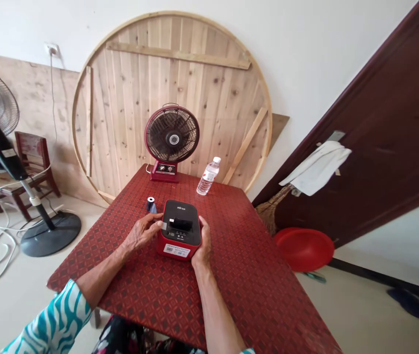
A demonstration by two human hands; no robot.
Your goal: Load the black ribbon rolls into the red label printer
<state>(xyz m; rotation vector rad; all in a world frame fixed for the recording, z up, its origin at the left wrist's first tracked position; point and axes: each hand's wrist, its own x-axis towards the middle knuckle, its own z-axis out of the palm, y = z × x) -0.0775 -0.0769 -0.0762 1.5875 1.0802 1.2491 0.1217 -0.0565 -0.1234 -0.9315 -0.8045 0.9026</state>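
Note:
A red box with a black top (180, 212) stands upright on the table. A black device shape shows on its top, and a white label is on its near side. My left hand (141, 233) is at the box's left edge, thumb resting by a small pale patch, perhaps tape, with the fingers along that side. Against the right side lies my right hand (202, 246), its fingers curled around the far right edge and gripping it. Just behind my left hand is a small dark roll (151, 203) with a white end and a bluish piece beside it.
On the patterned red table (246, 275) stand a maroon fan (172, 140) and a water bottle (208, 177). A round wooden panel (128, 98) leans on the wall. A floor fan (49, 216) is at left; a red basin (305, 249) and a door (386, 123) are at right.

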